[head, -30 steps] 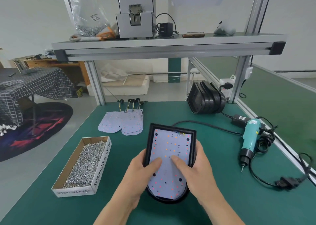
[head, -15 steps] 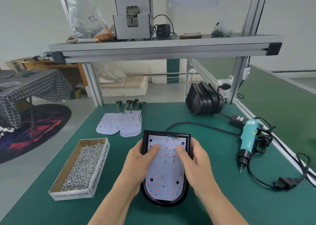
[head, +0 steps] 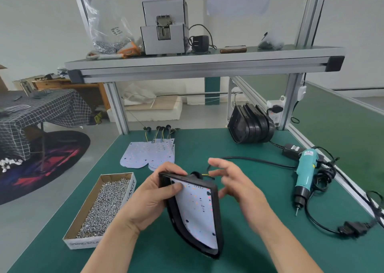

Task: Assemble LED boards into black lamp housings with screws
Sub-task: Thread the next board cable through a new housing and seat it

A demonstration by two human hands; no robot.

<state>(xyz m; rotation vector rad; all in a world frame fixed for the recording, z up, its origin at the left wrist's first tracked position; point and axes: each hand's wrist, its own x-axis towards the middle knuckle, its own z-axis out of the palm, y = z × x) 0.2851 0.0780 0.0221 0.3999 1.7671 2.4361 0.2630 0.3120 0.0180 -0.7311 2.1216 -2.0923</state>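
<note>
So the black lamp housing [head: 217, 214] sits lower centre of the frame, tipped up on its long edge instead of lying flat on the green bench [head: 270, 181], with the white LED board [head: 197, 210] seated inside it. I can't see any screws in the board, so I'd guess nothing but a thumb holds it there.

What could go wrong: with the housing tilted like this, the board could slide or pop out if that thumb eases off. Also the yellow wire [head: 206, 175] poking out by the black grommet [head: 195, 174] at the top edge looks easy to yank or trap under the board, which I reckon would stress the solder joints.

The left hand [head: 151, 198] is clamped on the housing's upper left corner, fingers wrapped behind and thumb pressing the board face. The right hand [head: 239, 187] is just right of the housing, fingers spread and loosely curved, gripping nothing I can see. It's blurry, so I can't tell if a fingertip brushes the wire.

Further out: a box [head: 129, 189] of screws [head: 104, 206] at lower left, spare boards [head: 147, 154] centre, a teal electric screwdriver [head: 305, 175] lying at right, and stacked housings [head: 251, 125] upper right of centre.
</note>
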